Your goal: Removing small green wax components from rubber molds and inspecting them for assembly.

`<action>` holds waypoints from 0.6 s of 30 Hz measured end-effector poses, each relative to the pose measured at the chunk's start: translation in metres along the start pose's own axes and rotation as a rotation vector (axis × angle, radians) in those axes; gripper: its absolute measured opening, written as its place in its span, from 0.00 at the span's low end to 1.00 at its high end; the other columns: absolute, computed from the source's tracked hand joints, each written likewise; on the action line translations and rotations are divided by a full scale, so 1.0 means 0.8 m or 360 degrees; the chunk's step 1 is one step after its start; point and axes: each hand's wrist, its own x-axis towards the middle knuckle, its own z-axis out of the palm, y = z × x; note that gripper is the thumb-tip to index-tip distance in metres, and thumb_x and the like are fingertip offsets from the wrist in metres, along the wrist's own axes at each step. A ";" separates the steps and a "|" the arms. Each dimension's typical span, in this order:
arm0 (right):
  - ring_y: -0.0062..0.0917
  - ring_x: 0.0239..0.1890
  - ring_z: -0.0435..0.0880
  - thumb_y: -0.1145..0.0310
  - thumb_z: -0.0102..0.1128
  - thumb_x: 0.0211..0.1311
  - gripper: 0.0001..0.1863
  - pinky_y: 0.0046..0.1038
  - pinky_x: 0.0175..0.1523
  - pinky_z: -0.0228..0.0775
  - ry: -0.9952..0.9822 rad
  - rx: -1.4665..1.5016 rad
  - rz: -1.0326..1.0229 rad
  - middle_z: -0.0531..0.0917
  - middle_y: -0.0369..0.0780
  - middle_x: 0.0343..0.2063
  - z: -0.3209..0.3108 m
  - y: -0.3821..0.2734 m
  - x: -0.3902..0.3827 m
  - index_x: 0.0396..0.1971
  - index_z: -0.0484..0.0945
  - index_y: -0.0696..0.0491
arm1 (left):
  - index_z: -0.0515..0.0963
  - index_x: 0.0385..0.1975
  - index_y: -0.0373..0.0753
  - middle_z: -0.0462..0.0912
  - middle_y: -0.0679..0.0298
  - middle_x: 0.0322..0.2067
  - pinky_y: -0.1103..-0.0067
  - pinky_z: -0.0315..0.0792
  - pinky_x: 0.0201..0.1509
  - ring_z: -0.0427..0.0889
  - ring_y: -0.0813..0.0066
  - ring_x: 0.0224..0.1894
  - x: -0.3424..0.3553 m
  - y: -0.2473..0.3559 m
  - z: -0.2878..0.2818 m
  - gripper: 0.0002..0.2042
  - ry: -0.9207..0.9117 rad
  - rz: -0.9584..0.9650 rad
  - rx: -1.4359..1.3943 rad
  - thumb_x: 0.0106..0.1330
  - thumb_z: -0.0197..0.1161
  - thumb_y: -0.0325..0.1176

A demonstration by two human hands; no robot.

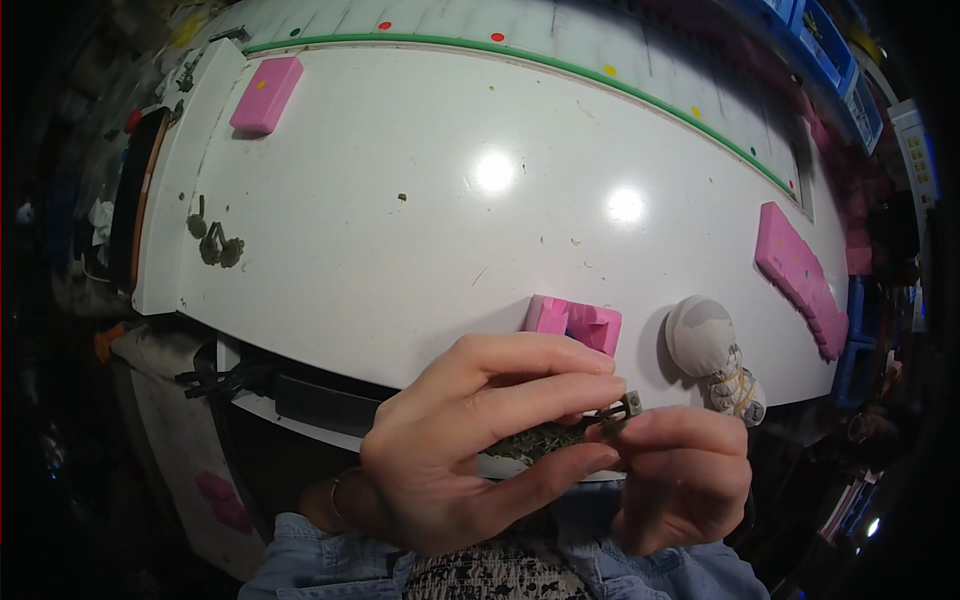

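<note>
Close to my body at the table's front edge, my left hand (470, 430) and my right hand (690, 465) meet at a small dark green part (630, 404). My right thumb and forefinger pinch it from the right. On the other side, the fingertips of my left hand close around it, with a thin dark piece showing between them; most of their grip is hidden. Below the fingers lies a heap of green scraps (540, 440). Just beyond my left fingertips stands a notched pink block (575, 320).
A cloth-wrapped white ball (700, 335) tied with string stands right of the notched block. Pink blocks lie far left (267, 95) and right (800, 280). Several green parts (215, 243) rest at left. A green-edged strip (560, 65) borders the back; blue bins (820, 45) stand upper right.
</note>
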 end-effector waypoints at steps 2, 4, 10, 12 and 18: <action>0.23 0.22 0.77 0.74 0.51 0.56 0.06 0.18 0.29 0.74 -0.0329 -0.0076 -0.0126 0.73 0.47 0.28 -0.006 0.001 0.008 0.26 0.66 0.61 | 0.74 0.34 0.29 0.74 0.51 0.36 0.81 0.72 0.38 0.76 0.69 0.36 0.001 -0.003 -0.005 0.14 -0.0083 0.0044 0.0118 0.48 0.67 0.26; 0.23 0.22 0.77 0.74 0.51 0.56 0.07 0.17 0.29 0.74 -0.0425 -0.0114 -0.0210 0.74 0.49 0.29 -0.007 0.003 0.013 0.26 0.65 0.61 | 0.74 0.34 0.28 0.74 0.50 0.35 0.81 0.72 0.38 0.76 0.69 0.36 0.001 -0.001 -0.006 0.14 -0.0083 0.0004 0.0073 0.49 0.67 0.26; 0.20 0.18 0.75 0.75 0.51 0.56 0.06 0.15 0.24 0.70 -0.0336 -0.0021 -0.0104 0.74 0.49 0.26 -0.008 0.004 0.009 0.29 0.65 0.61 | 0.71 0.36 0.28 0.76 0.50 0.34 0.80 0.73 0.38 0.78 0.68 0.36 -0.002 0.004 -0.005 0.15 -0.0039 -0.0252 -0.0121 0.50 0.65 0.24; 0.19 0.17 0.75 0.76 0.50 0.56 0.06 0.14 0.21 0.67 -0.0239 0.0022 0.0008 0.75 0.46 0.21 -0.012 0.003 0.007 0.30 0.65 0.61 | 0.70 0.37 0.28 0.76 0.49 0.34 0.79 0.73 0.38 0.78 0.68 0.36 -0.001 0.004 -0.007 0.15 -0.0072 -0.0282 -0.0109 0.50 0.65 0.23; 0.19 0.17 0.74 0.77 0.52 0.55 0.06 0.14 0.21 0.65 -0.0360 -0.0157 0.0080 0.75 0.43 0.17 -0.015 0.001 0.012 0.31 0.68 0.64 | 0.68 0.39 0.28 0.76 0.49 0.33 0.80 0.75 0.38 0.79 0.67 0.34 -0.004 0.003 -0.008 0.16 -0.0107 -0.0246 -0.0074 0.50 0.63 0.21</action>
